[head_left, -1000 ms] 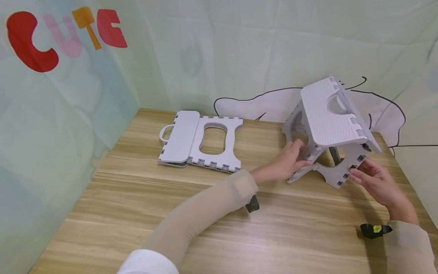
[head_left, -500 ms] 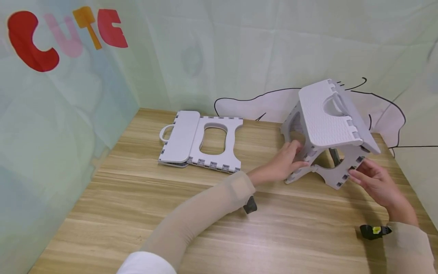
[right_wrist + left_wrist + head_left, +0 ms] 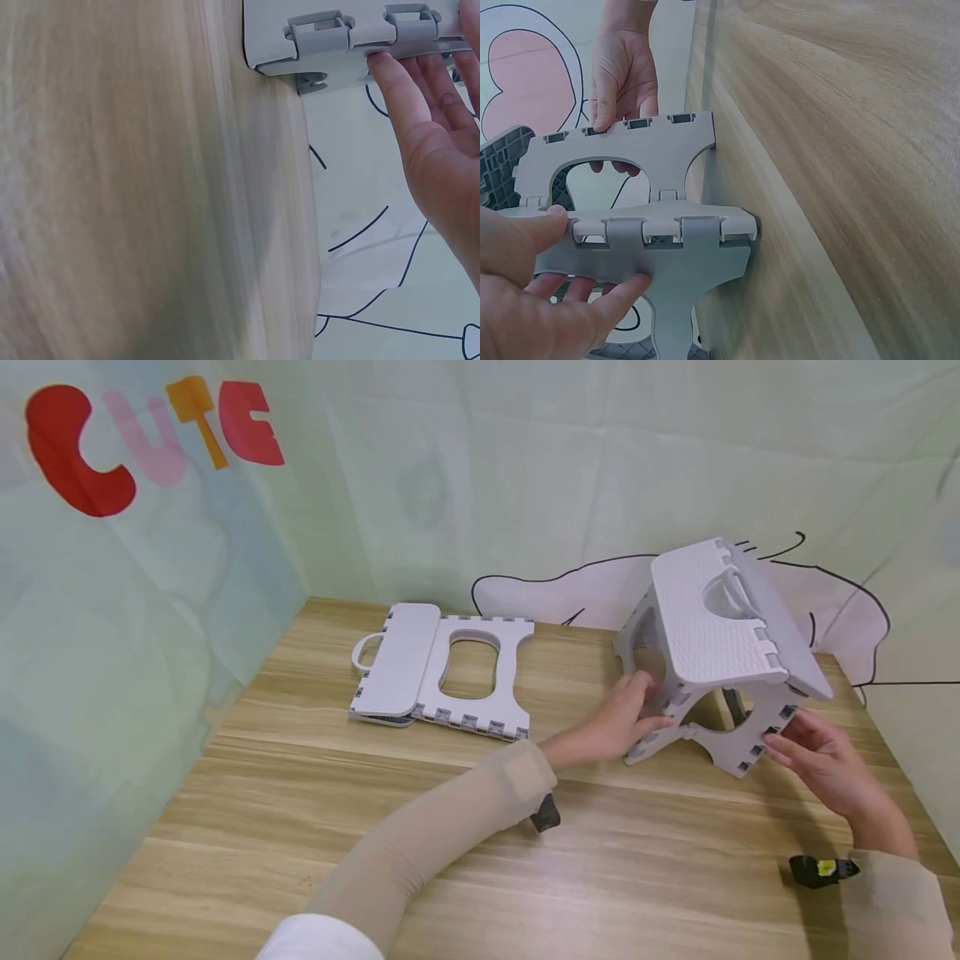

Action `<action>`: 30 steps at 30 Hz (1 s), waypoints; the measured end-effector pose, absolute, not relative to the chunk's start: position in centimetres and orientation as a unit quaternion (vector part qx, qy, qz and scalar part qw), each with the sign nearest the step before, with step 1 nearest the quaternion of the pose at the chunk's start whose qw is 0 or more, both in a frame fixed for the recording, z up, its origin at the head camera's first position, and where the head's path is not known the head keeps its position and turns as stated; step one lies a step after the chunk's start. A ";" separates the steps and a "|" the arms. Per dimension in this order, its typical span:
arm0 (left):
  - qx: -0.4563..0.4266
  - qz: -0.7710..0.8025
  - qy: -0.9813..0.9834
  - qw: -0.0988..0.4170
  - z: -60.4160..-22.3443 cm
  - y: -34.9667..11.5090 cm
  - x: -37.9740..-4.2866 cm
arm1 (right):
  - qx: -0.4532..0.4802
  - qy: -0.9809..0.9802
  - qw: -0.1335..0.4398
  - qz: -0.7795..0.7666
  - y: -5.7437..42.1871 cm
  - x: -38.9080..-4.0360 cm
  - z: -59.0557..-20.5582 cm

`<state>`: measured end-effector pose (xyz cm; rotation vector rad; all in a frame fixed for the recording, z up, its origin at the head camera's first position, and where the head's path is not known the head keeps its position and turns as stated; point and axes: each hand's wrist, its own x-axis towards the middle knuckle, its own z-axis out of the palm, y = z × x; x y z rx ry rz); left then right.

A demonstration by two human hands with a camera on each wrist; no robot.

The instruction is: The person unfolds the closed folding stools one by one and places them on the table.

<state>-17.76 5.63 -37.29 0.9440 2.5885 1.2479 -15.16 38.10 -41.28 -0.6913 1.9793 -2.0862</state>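
Stool (image 3: 708, 639) between both sets of fingers | left hand (image 3: 618, 720) curled round one leg panel (image 3: 686, 262), right hand (image 3: 828, 768) pinching its opposite | probably light, stiff, hinged; hold edges under thumbs

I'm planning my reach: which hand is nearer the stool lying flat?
Left. The left hand is to the right of the flat stool, gripping the standing stool at its left side; the right hand is farther right, holding its right side.
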 end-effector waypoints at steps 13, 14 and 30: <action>0.302 0.419 0.853 0.069 -37.4 5.6 -17.6 | -0.216 0.681 0.085 -0.694 37.9 -14.8 -41.0; 0.301 0.422 0.853 0.071 -37.3 5.6 -17.6 | -0.208 0.695 0.080 -0.684 37.9 -14.7 -40.9; 0.238 0.420 0.866 0.132 -36.0 4.9 -17.6 | -0.159 0.768 0.037 -0.620 38.2 -14.0 -39.3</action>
